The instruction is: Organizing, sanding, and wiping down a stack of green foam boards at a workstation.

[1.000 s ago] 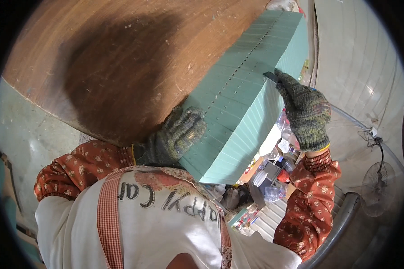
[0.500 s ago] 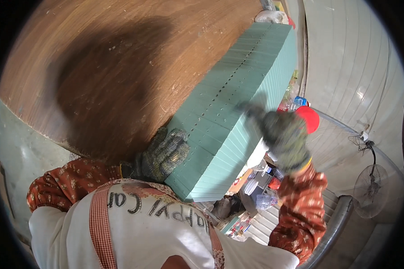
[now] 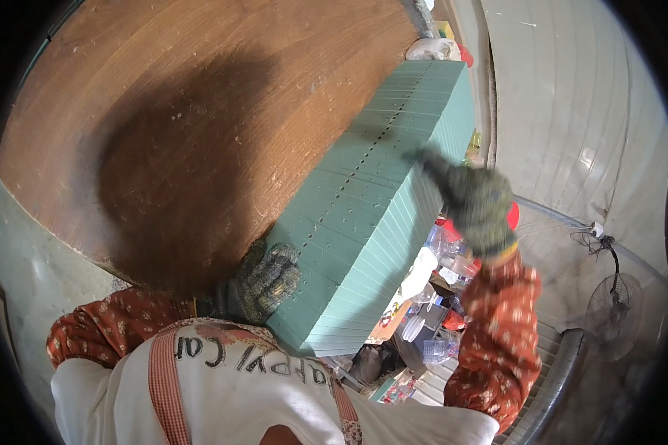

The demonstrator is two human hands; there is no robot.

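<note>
A long stack of thin green slabs lies on its side along the right edge of a round brown wooden tabletop. My left hand, in a grey knitted glove, presses against the stack's near end. My right hand, gloved the same and blurred by motion, rests against the stack's right side about halfway along. Both forearms wear red patterned sleeves.
A dark shadow covers the middle of the tabletop. Below the stack's right side lies clutter: clear plastic bottles, a red item, small boxes. A standing fan and a curved metal rail are at the right, by a pale panelled wall.
The green stack has slid farther away along the table edge. My right hand has moved from the stack's top corner down its right side; my left hand stays on the near end.
</note>
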